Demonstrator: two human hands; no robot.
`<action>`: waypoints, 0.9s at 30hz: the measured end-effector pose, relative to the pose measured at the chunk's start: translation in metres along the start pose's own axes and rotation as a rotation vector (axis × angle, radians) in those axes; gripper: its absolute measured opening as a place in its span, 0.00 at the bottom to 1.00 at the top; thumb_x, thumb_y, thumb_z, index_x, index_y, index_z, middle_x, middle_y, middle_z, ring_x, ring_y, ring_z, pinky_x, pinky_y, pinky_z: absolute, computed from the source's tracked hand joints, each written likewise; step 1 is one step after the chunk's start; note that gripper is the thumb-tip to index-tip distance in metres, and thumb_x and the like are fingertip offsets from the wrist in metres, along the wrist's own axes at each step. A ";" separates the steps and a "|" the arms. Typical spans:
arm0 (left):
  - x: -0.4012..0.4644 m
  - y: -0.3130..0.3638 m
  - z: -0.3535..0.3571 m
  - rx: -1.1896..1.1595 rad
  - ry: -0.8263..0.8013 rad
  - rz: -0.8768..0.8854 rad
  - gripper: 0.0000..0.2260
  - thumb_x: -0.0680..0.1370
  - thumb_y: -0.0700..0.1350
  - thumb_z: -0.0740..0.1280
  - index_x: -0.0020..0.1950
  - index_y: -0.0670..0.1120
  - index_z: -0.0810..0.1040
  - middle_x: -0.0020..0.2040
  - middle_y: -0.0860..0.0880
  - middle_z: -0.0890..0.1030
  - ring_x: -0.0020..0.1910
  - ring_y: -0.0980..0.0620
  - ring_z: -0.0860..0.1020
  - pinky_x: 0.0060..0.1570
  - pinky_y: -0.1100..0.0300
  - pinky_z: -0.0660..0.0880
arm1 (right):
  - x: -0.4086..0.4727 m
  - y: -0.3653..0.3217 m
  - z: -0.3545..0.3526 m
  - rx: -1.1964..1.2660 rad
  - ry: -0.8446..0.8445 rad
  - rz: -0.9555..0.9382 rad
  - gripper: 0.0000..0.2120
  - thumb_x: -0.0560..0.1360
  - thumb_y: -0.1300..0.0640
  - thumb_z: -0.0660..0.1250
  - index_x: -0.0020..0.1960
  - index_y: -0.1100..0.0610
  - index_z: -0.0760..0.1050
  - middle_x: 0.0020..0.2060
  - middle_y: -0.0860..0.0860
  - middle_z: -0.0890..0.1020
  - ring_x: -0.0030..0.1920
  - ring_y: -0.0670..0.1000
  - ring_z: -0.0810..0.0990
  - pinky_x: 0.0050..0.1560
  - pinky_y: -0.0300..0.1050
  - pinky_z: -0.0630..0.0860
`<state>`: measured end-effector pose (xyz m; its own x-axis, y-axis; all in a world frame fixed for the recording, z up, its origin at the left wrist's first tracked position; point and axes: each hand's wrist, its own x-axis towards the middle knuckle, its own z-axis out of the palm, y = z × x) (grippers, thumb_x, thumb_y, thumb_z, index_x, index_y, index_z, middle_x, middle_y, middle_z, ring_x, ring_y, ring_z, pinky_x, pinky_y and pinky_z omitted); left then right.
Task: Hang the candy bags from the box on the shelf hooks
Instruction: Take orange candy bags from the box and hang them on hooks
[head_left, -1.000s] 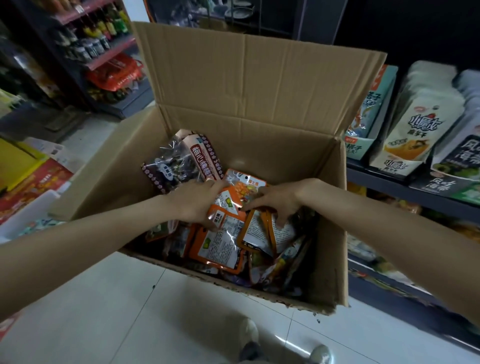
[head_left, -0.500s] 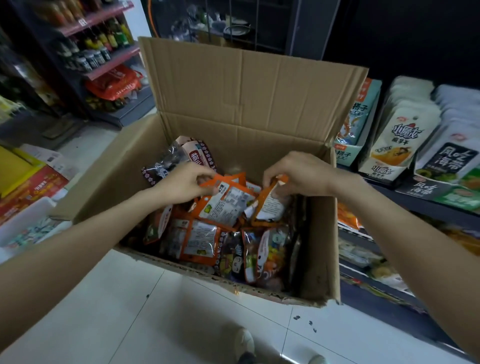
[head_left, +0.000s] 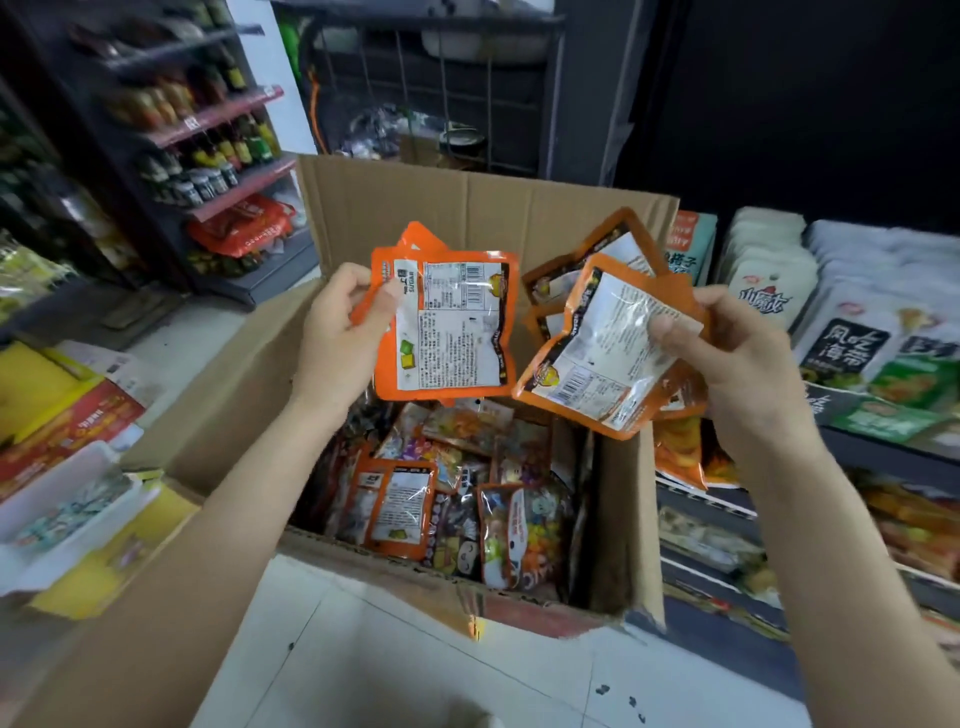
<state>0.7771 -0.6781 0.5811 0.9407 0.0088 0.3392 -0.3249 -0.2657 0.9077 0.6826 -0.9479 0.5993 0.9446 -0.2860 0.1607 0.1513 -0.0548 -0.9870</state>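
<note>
Candy bags (head_left: 447, 327) gripped in left hand (head_left: 337, 332), right hand (head_left: 727, 358); box (head_left: 467, 218) on tiled floor (head_left: 415, 665)

Open cardboard box (head_left: 467, 208) occupies the centre of the frame, far flap upright. Left hand (head_left: 337, 343) pinches the left edge of a small stack of orange candy bags (head_left: 449, 332), printed backs facing the camera, held above the box. Right hand (head_left: 737, 358) grips a second fanned bunch of orange bags (head_left: 597, 364) at centre right, just beside the first stack. Mixed candy bags (head_left: 467, 509) lie loose inside the box. Right of frame: shelf (head_left: 878, 441) with white and green snack packs (head_left: 769, 291). Upper left: pink-edged shelves of bottles (head_left: 218, 150). Lower frame: white tiled floor (head_left: 415, 665).
</note>
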 end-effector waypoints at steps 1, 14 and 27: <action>-0.004 0.008 0.003 -0.032 0.015 0.010 0.08 0.81 0.44 0.63 0.42 0.50 0.72 0.39 0.56 0.79 0.36 0.64 0.76 0.39 0.65 0.72 | -0.005 -0.004 -0.006 0.010 0.024 -0.018 0.02 0.75 0.59 0.69 0.47 0.54 0.76 0.41 0.48 0.84 0.42 0.49 0.85 0.37 0.42 0.82; -0.085 0.121 0.150 0.102 -0.017 0.303 0.05 0.79 0.43 0.67 0.44 0.45 0.73 0.40 0.61 0.77 0.39 0.71 0.76 0.36 0.75 0.70 | -0.088 -0.032 -0.167 -0.665 0.296 -0.376 0.07 0.74 0.58 0.71 0.50 0.49 0.78 0.35 0.38 0.76 0.36 0.34 0.75 0.37 0.26 0.70; -0.209 0.182 0.386 -0.236 -0.457 -0.065 0.11 0.77 0.41 0.69 0.39 0.50 0.69 0.41 0.45 0.80 0.37 0.49 0.78 0.43 0.49 0.74 | -0.154 0.014 -0.336 -1.196 0.402 -0.581 0.09 0.73 0.67 0.67 0.51 0.61 0.83 0.36 0.54 0.77 0.36 0.55 0.74 0.32 0.42 0.71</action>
<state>0.5594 -1.1002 0.5803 0.8895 -0.4175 0.1857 -0.2282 -0.0537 0.9721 0.4420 -1.2259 0.5635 0.6544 -0.1813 0.7340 -0.0416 -0.9780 -0.2046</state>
